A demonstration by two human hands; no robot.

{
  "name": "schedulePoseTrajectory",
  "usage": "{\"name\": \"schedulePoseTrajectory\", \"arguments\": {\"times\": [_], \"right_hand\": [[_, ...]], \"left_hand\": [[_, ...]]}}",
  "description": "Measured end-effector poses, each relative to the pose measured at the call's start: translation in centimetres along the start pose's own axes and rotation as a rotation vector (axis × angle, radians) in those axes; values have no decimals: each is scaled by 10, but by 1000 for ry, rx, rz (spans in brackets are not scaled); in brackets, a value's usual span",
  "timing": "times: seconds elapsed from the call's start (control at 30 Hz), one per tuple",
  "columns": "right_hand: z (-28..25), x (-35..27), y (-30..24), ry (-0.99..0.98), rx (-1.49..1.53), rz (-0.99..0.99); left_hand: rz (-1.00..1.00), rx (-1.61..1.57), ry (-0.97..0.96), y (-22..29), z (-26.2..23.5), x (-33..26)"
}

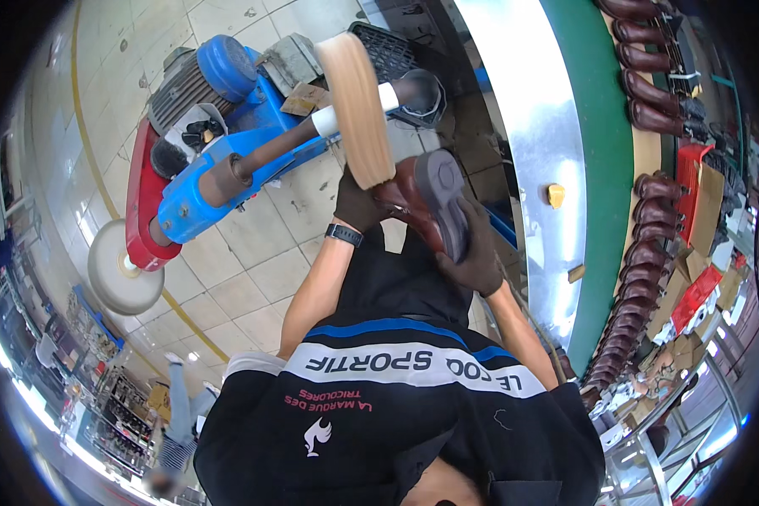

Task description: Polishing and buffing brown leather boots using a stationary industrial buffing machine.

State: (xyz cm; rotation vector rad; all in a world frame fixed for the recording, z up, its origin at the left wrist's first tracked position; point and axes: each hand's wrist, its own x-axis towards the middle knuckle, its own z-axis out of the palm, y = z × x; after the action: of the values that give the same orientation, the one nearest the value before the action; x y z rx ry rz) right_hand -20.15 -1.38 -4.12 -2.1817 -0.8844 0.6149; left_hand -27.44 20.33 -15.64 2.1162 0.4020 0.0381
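A dark brown leather shoe point(407, 196) is tilted on its side, its dark sole point(449, 211) turned to the right. Its upper is at the lower end of a tan buffing wheel point(356, 110), and seems to touch it. My right hand point(478, 255), in a dark glove, wraps round the sole side of the shoe. My gloved left hand point(356, 202) grips the upper from the left, just below the wheel, which partly hides its fingers. The wheel sits on the shaft of a blue and red polishing machine point(196, 202).
A pale round wheel point(126, 268) is on the machine's other end; a motor point(196, 80) stands behind. A black crate point(379, 52) lies beyond the buffing wheel. On my right runs a metal-edged green conveyor point(599, 101), with rows of brown shoes point(641, 270) beside it. Another person point(177, 422) is at lower left.
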Motion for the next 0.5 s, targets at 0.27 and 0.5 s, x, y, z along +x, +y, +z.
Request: {"name": "schedulePoseTrajectory", "arguments": {"times": [0.27,0.5], "right_hand": [[-8,19,20,-65,-207,-209],[-29,40,19,-193,-534,-514]], "left_hand": [[-129,-548,93,-23,35,10],[-690,-1806,118,-47,58,10]]}}
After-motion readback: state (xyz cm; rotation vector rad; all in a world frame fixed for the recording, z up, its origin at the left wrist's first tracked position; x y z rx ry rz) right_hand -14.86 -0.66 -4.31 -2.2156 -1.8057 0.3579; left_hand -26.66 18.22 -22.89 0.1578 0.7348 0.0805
